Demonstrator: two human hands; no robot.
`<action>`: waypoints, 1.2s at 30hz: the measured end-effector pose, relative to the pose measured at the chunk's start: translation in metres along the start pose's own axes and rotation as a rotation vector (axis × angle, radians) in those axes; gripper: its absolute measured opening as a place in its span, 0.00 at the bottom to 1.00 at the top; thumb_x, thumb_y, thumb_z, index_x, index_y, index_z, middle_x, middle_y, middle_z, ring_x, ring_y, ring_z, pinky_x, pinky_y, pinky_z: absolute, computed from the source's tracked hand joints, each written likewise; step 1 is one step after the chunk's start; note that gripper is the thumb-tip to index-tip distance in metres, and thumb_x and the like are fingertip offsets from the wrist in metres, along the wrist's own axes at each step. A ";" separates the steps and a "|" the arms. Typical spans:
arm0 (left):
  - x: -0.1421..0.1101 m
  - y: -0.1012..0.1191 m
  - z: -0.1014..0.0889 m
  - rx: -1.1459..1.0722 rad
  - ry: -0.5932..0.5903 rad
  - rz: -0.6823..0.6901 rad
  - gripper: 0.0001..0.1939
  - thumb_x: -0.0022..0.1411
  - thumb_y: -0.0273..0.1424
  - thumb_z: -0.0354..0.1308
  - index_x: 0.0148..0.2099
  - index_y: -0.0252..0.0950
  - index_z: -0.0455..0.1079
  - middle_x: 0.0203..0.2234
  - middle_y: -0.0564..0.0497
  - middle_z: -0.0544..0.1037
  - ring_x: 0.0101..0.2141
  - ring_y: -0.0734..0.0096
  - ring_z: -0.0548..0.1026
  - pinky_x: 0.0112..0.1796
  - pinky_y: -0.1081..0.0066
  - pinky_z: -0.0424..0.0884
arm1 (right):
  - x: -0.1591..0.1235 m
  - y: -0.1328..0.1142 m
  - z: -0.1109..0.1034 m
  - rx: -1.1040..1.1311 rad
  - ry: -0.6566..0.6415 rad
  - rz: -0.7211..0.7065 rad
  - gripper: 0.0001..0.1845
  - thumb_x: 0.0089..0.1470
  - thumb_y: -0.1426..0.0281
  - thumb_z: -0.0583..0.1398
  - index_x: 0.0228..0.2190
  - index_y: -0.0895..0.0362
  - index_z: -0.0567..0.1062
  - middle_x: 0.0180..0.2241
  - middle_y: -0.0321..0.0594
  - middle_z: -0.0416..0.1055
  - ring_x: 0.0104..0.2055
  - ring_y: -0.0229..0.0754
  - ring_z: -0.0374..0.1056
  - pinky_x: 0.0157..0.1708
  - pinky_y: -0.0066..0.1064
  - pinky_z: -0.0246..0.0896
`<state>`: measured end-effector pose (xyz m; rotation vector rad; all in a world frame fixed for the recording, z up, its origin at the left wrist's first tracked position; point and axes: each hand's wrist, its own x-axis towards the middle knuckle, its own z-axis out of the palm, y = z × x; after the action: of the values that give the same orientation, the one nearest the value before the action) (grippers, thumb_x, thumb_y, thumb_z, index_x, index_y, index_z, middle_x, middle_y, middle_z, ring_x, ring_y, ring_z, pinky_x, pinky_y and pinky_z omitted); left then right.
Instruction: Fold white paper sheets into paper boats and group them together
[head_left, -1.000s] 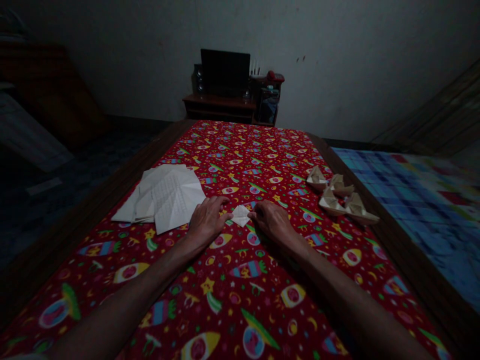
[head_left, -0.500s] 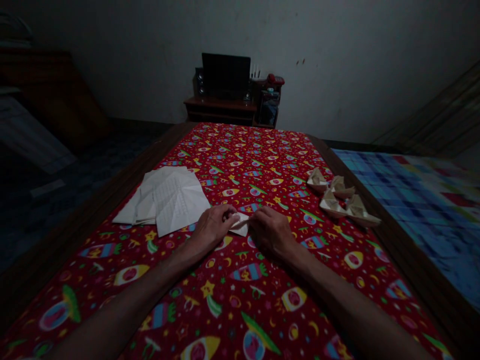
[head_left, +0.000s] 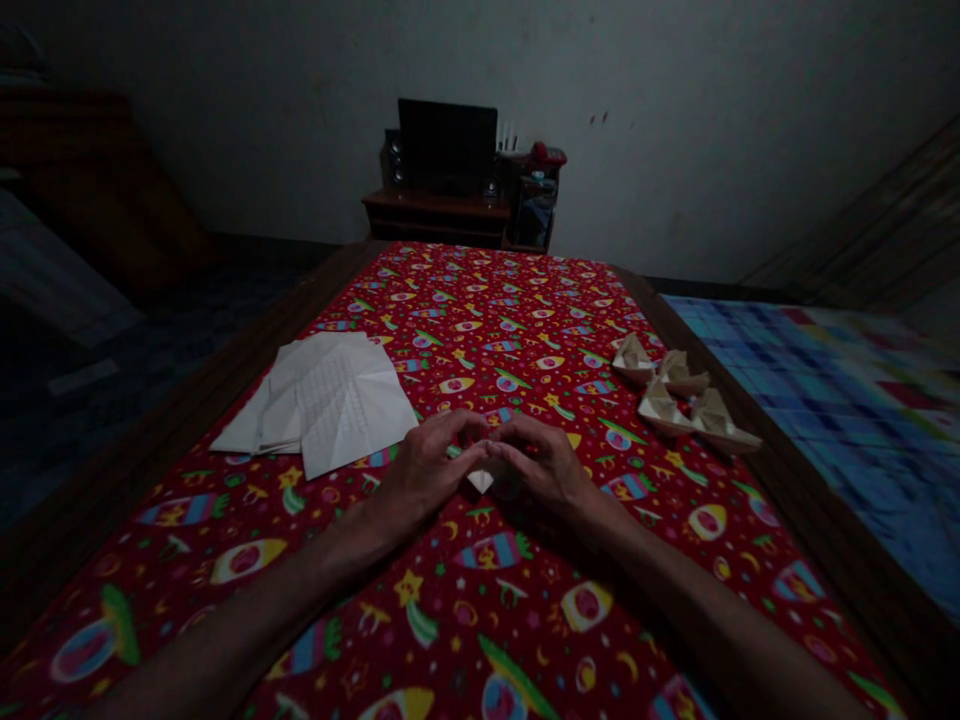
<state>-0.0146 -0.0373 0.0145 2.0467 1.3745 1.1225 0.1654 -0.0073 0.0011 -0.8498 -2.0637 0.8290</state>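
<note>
A small folded piece of white paper (head_left: pixel 482 481) is pinched between my two hands in the middle of the red patterned cloth. My left hand (head_left: pixel 439 455) holds it from the left, thumb and fingers closed at its upper part. From the right, my right hand (head_left: pixel 544 460) grips the same paper, its fingertips meeting those of the left hand. Only a pointed lower corner shows; the fingers hide the rest. Left of my hands lies a fanned stack of creased paper sheets (head_left: pixel 352 400). Several folded paper boats (head_left: pixel 671 400) stand at the right side.
The red cloth (head_left: pixel 487 580) with rocket prints covers a table with a dark wooden border (head_left: pixel 300 290). Beyond its far end, a black monitor (head_left: pixel 448 143) and speakers stand on a wooden desk (head_left: pixel 435 207). A plaid cover (head_left: pixel 810 400) lies to the right.
My hands have come together over the folded paper, fingertips now meeting. The paper has turned so a corner points toward me. The view has shifted slightly.
</note>
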 end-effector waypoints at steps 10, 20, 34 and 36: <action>0.007 -0.009 -0.005 -0.220 -0.044 -0.137 0.03 0.50 0.30 0.61 0.27 0.35 0.72 0.24 0.53 0.74 0.27 0.73 0.71 0.28 0.75 0.66 | -0.002 0.001 -0.004 -0.012 -0.011 -0.091 0.08 0.58 0.67 0.54 0.30 0.56 0.70 0.29 0.39 0.69 0.32 0.37 0.65 0.32 0.28 0.61; 0.004 -0.006 -0.013 -0.420 -0.020 -0.290 0.06 0.47 0.31 0.60 0.25 0.35 0.69 0.23 0.54 0.72 0.26 0.73 0.71 0.29 0.75 0.67 | -0.008 -0.010 -0.010 -0.057 0.083 -0.030 0.08 0.59 0.69 0.52 0.29 0.57 0.69 0.27 0.39 0.68 0.29 0.37 0.64 0.31 0.28 0.60; -0.018 -0.022 -0.006 0.186 -0.122 -0.049 0.08 0.62 0.29 0.43 0.31 0.38 0.60 0.25 0.53 0.69 0.27 0.70 0.69 0.30 0.71 0.65 | -0.050 0.005 -0.023 -0.347 0.091 0.159 0.12 0.61 0.64 0.47 0.30 0.56 0.64 0.26 0.37 0.64 0.25 0.36 0.59 0.25 0.27 0.53; -0.017 -0.021 -0.004 0.183 -0.143 -0.024 0.06 0.62 0.28 0.43 0.33 0.38 0.60 0.29 0.51 0.71 0.30 0.69 0.71 0.34 0.70 0.66 | -0.049 0.007 -0.022 -0.342 0.089 0.166 0.12 0.61 0.64 0.47 0.30 0.56 0.64 0.26 0.37 0.64 0.25 0.37 0.59 0.25 0.27 0.52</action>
<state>-0.0326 -0.0443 -0.0050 2.1840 1.4728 0.8489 0.2100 -0.0346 -0.0118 -1.2348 -2.1078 0.5174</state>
